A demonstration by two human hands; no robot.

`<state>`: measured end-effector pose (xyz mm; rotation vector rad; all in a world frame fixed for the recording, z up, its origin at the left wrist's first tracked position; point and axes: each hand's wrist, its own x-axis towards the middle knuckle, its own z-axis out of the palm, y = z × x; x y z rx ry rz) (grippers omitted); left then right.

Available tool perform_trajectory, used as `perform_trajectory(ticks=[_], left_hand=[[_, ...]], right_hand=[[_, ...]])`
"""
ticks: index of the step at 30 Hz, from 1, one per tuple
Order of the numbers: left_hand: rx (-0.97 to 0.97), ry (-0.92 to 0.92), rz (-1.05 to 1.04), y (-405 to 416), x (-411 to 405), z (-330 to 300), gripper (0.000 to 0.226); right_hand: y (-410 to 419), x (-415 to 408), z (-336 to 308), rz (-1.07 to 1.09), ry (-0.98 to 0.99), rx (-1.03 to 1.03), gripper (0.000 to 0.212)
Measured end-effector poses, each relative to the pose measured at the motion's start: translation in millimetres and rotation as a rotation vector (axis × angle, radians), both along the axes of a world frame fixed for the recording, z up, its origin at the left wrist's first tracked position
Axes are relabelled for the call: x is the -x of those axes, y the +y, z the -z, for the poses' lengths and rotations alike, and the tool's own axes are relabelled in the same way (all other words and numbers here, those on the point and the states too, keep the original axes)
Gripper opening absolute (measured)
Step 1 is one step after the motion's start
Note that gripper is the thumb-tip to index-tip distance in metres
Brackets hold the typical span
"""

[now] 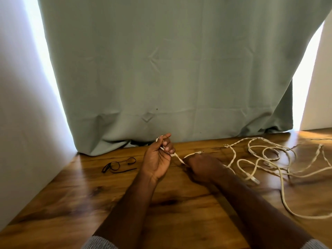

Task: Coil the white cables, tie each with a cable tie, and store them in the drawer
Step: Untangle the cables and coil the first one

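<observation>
My left hand (159, 157) is raised palm up above the wooden table (71, 194), its fingers curled around the end of a white cable (177, 157). That cable runs down to my right hand (202, 167), which grips it knuckles up, close to the table. Beyond my right hand, several loose white cables (269, 159) lie tangled across the right side of the table, with plugs showing. Black cable ties (118, 165) lie in a small heap to the left of my left hand. No drawer is in view.
A grey-green curtain (161, 69) hangs down to the table's far edge. A white wall (21, 123) borders the table on the left. Bright light comes in at both sides of the curtain.
</observation>
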<state>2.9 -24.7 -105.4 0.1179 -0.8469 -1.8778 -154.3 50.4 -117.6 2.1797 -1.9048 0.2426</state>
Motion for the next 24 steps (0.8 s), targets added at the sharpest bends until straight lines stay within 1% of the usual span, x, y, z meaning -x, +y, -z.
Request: perform_trajectory(ticks=[4,7,11,13,16,18,20,22,24], left_hand=[[-0.004,-0.015,-0.073,0.9,4.6,0.0,0.013],[-0.004,-0.113,-0.145,-0.8,9.5,2.7,0.023],[0.14,-0.39,-0.255,1.7,15.0,8.1,0.018],[0.242,-0.544,-0.292,1.9,14.1,12.3,0.018],[0.415,-0.74,-0.338,-0.2,14.8,21.7,0.02],[0.511,-0.83,-0.305,2.6,16.0,25.7,0.017],[0.566,-0.894,-0.248,8.3,15.5,24.7,0.021],[0.558,-0.882,-0.171,9.7,13.2,21.5,0.029],[0.509,-0.852,-0.029,8.5,10.7,19.4,0.043]], right_hand=[[-2.5,-17.3,0.7,-0.023,0.139,0.018,0.025],[1.3,-23.1,-2.9,-0.06,0.161,0.036,0.026],[7.1,-22.4,-11.5,-0.123,0.028,0.108,0.034],[9.4,-18.7,-15.2,-0.191,-0.042,0.153,0.036],[11.1,-10.5,-19.7,-0.268,-0.051,0.227,0.031],[10.9,-1.8,-22.4,-0.276,-0.049,0.286,0.024],[10.9,7.6,-25.3,-0.257,-0.039,0.353,0.023],[11.9,15.1,-27.5,-0.261,-0.062,0.412,0.024],[14.1,19.5,-29.1,-0.28,-0.134,0.441,0.027]])
